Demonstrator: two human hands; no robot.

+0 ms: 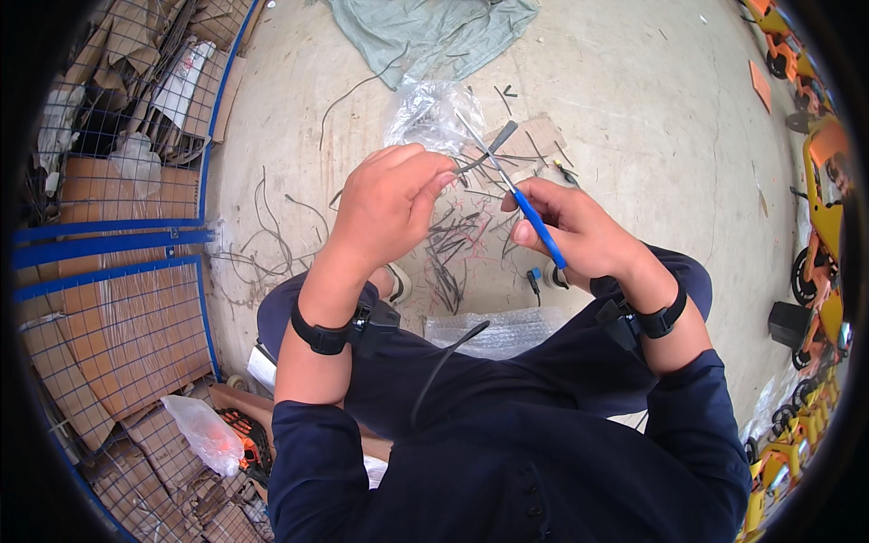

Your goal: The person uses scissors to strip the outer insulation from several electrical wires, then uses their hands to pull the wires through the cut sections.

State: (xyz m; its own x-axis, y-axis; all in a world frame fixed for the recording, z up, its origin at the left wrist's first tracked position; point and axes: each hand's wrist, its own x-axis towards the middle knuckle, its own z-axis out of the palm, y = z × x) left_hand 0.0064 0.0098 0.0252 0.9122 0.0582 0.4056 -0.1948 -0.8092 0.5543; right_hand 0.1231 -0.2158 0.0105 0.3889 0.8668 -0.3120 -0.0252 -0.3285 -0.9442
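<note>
My left hand [392, 200] pinches a short black cable [477, 161] near one end, and the cable's thicker end points up and to the right. In my right hand [567, 220] is a pair of scissors [526, 207] with blue handles. Their blades cross the cable beyond my left fingertips; whether they press into it I cannot tell. Beneath my hands, several black cable pieces [445, 275] and thin red wire scraps [476, 227] lie on the concrete floor. Another black cable [441, 377] rests across my lap.
Blue wire-mesh cages [207, 129] with flattened cardboard [136, 326] stand at the left. Ahead lie a clear plastic bag [431, 119] and a green woven sheet [434, 34]. Loose long cables [268, 227] spread left of my feet. Yellow and orange wheeled machines [821, 183] line the right side.
</note>
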